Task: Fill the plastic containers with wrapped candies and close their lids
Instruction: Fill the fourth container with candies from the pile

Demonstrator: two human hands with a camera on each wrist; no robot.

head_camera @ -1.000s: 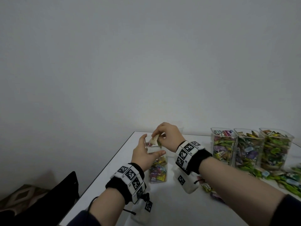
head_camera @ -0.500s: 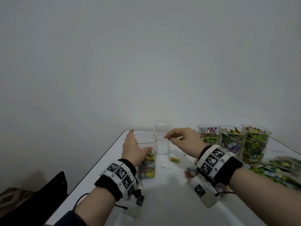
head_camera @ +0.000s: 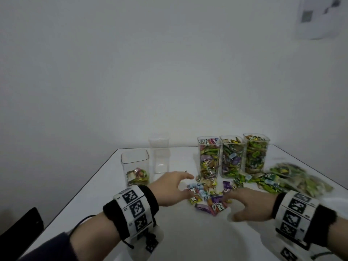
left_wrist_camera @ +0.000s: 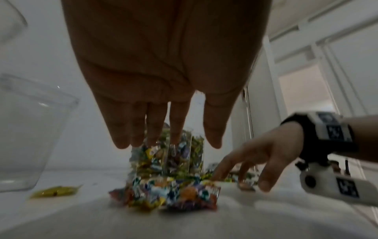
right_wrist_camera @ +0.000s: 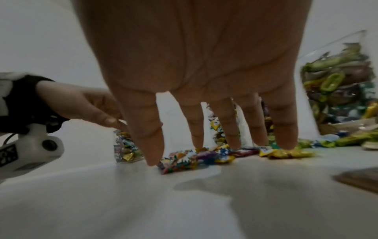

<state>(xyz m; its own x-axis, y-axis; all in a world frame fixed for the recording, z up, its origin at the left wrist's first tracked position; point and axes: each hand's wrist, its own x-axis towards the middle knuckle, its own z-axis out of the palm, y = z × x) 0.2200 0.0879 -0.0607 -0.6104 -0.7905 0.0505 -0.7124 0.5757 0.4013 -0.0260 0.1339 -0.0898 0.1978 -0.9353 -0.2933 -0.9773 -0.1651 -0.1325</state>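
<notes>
While both hands hover spread and holding nothing, the candy pile (head_camera: 207, 196) lies on the desk (head_camera: 188, 242) between them — left hand (head_camera: 169, 189) on its left, right hand (head_camera: 252, 204) nearer, fingertips (right_wrist_camera: 286, 145) touching wrappers.

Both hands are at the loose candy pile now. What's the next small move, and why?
Probably close both hands on the pile and scoop a handful. The left hand and right hand flank it, fingers open, holding nothing. The near-left container holds only a shallow layer, while the three jars look full, so that handful should go there.
</notes>
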